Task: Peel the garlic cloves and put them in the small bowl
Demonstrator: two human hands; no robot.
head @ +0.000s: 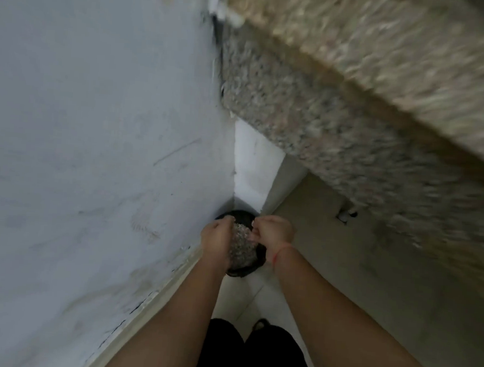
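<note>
The pale wall (95,146) fills your left, and the speckled counter (352,119) juts out at upper right. Down in the floor corner sits a black bin (240,216) heaped with pale flakes (241,245). Your left hand (214,238) and right hand (273,232) hang over it, fingers curled. Blur hides what either grip holds, clove or otherwise.

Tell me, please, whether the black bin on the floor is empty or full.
Not empty: pale, flaky scraps lie heaped inside the bin. Exactly how full it is, cannot tell.
</note>
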